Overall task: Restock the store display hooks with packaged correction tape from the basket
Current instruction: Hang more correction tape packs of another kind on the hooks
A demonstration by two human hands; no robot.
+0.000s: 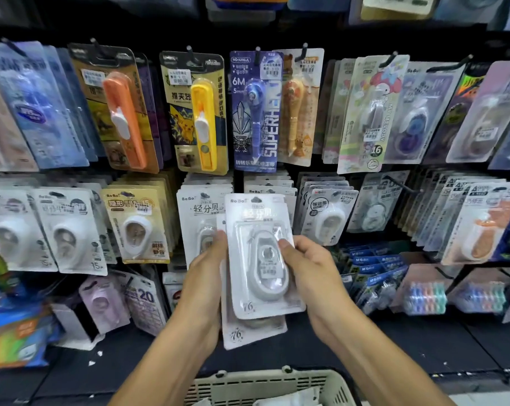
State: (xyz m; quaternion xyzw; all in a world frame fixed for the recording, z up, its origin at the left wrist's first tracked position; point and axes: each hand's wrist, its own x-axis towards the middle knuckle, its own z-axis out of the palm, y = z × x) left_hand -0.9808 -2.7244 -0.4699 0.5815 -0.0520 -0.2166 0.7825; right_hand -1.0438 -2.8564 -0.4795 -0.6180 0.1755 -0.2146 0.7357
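Behind everything runs a dark store display wall [347, 332] of hooks crowded with hanging stationery packs. Held up before its middle row are white blister-carded correction tape packs [259, 253]. At least two are stacked, a second card edge showing below the front one; any more behind cannot be told. The left hand [207, 276] grips the stack's left edge, fingers curled behind and thumb on the front. The right hand [309, 268] pinches the front pack's right edge, thumb on the blister.

I judge the step is parting the front pack for hanging. It should be peeled off cleanly while the left hand holds the rest, then its top slot lined up with the hook of matching white packs [204, 212] just behind.

One beige slotted plastic basket [265, 382] sits below with at least two pale packs inside.
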